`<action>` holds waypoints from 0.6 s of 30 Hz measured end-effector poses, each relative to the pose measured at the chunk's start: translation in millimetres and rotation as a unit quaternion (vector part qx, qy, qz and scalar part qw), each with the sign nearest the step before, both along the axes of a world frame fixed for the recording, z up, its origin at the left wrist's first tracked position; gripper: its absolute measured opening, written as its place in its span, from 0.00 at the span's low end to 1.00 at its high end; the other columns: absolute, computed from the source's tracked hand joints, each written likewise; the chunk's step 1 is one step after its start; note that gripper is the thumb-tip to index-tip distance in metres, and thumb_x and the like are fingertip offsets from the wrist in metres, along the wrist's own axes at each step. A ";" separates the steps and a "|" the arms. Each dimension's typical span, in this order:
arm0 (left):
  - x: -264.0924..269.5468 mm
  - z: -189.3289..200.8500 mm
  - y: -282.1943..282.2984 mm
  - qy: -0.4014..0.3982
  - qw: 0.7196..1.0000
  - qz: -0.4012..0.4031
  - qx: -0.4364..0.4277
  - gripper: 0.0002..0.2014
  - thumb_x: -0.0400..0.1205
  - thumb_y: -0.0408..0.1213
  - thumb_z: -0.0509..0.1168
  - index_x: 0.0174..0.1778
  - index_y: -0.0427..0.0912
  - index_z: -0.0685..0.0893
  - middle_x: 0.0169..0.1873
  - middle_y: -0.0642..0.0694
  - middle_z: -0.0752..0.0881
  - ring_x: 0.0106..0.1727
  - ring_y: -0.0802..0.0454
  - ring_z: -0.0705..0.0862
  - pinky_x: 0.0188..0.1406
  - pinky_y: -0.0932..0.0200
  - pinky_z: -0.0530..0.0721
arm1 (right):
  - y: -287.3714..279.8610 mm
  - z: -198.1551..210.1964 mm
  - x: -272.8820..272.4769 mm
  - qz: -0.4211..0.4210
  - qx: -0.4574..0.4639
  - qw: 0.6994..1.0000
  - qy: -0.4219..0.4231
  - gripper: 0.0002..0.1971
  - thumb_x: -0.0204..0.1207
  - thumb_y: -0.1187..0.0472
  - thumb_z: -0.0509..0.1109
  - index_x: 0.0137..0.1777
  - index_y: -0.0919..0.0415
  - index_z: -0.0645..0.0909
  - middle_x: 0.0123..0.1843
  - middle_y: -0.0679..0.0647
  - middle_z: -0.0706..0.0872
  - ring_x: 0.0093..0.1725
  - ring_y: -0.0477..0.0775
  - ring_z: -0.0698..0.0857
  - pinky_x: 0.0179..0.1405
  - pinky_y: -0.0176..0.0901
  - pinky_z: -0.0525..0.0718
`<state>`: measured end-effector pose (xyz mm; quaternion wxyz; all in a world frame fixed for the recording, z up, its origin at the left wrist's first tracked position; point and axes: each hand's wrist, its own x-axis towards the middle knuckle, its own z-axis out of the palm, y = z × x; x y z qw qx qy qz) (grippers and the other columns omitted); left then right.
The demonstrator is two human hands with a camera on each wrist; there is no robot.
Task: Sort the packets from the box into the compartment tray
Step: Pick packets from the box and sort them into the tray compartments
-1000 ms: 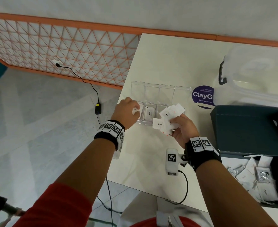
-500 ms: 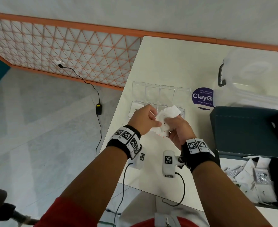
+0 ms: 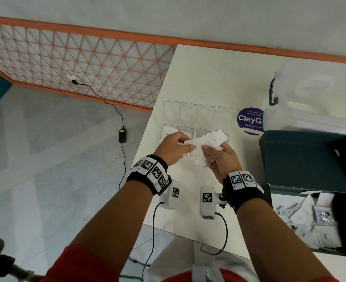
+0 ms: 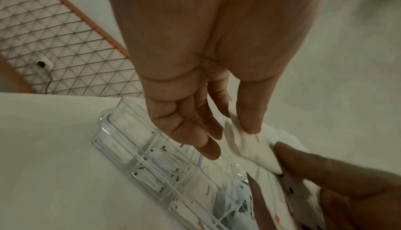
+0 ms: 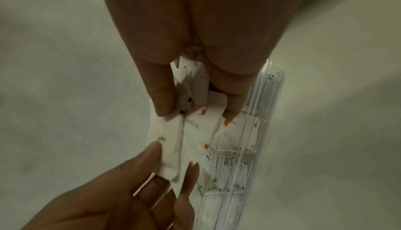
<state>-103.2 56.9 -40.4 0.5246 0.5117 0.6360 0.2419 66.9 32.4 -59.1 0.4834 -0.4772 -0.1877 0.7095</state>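
Table [image 3: 198, 78] holds the dark box [image 3: 308, 159], right of the clear tray [image 3: 196, 112]. Over the tray, the right hand [image 3: 223, 159] grips a bunch of packets [image 3: 214, 139]. The left hand [image 3: 174, 147] pinches one packet [image 3: 194, 143].

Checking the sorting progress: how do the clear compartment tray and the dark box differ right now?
The compartment tray is clear plastic split into small cells; the dark box is opaque, one cavity, lid flipped up. The tray holds packets lying in separate cells; the box holds a loose jumbled pile. The tray sits under both hands; the box sits aside, untouched. Both rest on the white table.
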 end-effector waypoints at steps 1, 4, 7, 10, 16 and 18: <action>-1.1 0.5 0.8 -0.020 1.000 0.019 -0.006 0.06 0.78 0.36 0.71 0.43 0.50 0.80 0.47 0.46 0.86 0.45 0.52 0.85 0.39 0.60 0.85 | -0.1 -0.6 0.8 0.000 -0.001 1.000 0.000 0.17 0.74 0.83 0.65 0.54 0.64 0.85 0.37 0.54 0.89 0.33 0.53 0.88 0.28 0.42 0.84; -5.9 4.8 5.0 -0.071 0.996 0.059 -0.003 0.07 0.79 0.31 0.69 0.45 0.50 0.81 0.50 0.42 0.86 0.48 0.50 0.86 0.43 0.55 0.89 | -0.1 -2.8 3.4 0.004 -0.004 1.000 -0.019 0.18 0.74 0.82 0.66 0.57 0.64 0.85 0.39 0.55 0.89 0.36 0.54 0.87 0.30 0.46 0.86; -16.2 11.4 14.2 -0.094 0.992 0.083 0.033 0.10 0.81 0.28 0.67 0.47 0.51 0.84 0.50 0.46 0.86 0.50 0.48 0.87 0.41 0.56 0.90 | 0.5 -6.1 6.3 -0.003 -0.016 1.000 -0.025 0.19 0.74 0.80 0.68 0.62 0.65 0.84 0.44 0.57 0.88 0.41 0.57 0.86 0.36 0.51 0.88; -33.1 15.2 27.0 -0.041 0.990 0.109 0.082 0.13 0.80 0.30 0.69 0.54 0.52 0.83 0.49 0.50 0.87 0.49 0.53 0.86 0.38 0.62 0.86 | 0.5 -8.6 10.6 -0.007 -0.024 0.999 -0.025 0.19 0.75 0.79 0.69 0.63 0.65 0.84 0.49 0.60 0.87 0.46 0.61 0.86 0.38 0.52 0.89; -60.8 9.6 45.3 0.104 0.985 0.077 0.116 0.10 0.77 0.36 0.74 0.52 0.52 0.85 0.49 0.54 0.86 0.45 0.62 0.81 0.41 0.74 0.74 | 2.4 -11.8 18.8 -0.026 -0.032 0.999 -0.021 0.19 0.76 0.77 0.70 0.66 0.66 0.83 0.54 0.63 0.88 0.55 0.68 0.88 0.36 0.50 0.89; -63.3 3.8 48.2 0.143 0.983 0.042 0.105 0.09 0.77 0.36 0.73 0.50 0.52 0.88 0.49 0.56 0.85 0.41 0.62 0.80 0.42 0.72 0.74 | 3.4 -13.1 20.9 -0.028 -0.034 0.999 -0.020 0.19 0.76 0.77 0.70 0.66 0.65 0.83 0.52 0.62 0.88 0.57 0.69 0.88 0.33 0.47 0.88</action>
